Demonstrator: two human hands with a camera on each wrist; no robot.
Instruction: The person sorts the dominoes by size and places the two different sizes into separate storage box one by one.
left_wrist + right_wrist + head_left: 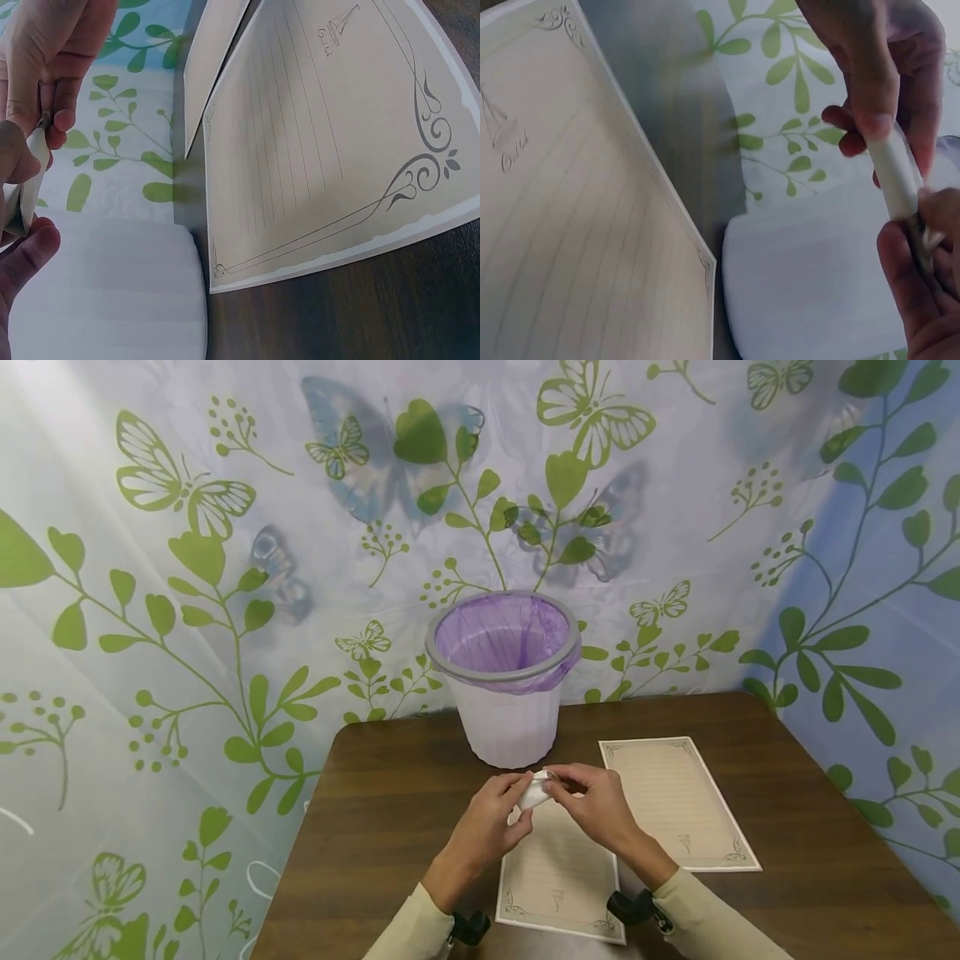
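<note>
Above the nearer lined sheet (558, 872), both hands pinch a small white object (535, 792) that looks folded or rolled. My left hand (487, 818) grips its left part between thumb and fingers. At the other end, my right hand (592, 797) holds it by the fingertips. In the right wrist view the white piece (895, 176) appears smooth, with a darker, thin part between the right hand's fingers; I cannot tell exactly what it is. The left wrist view shows it edge-on (30, 180), partly hidden by fingers.
A white bin (506, 718) with a purple bag liner (487, 639) stands at the back of the brown table (375, 827), just beyond the hands. A second lined beige sheet (675, 802) with an ornate border lies to the right. A butterfly-and-leaf patterned curtain (300, 610) hangs behind.
</note>
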